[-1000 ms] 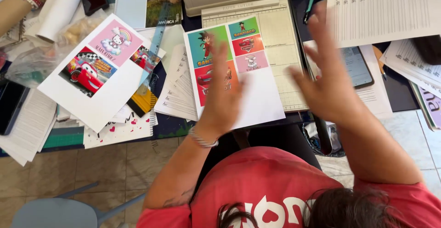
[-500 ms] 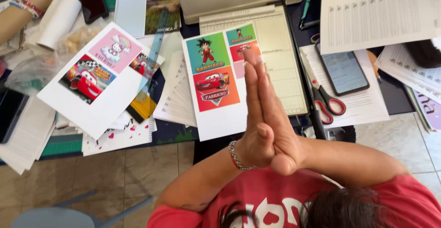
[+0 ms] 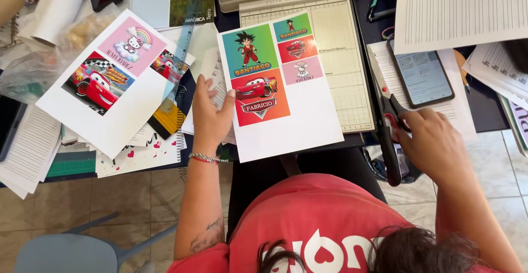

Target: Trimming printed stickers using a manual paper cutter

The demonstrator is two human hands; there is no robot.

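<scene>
Lit phone screen beside scissors
</scene>
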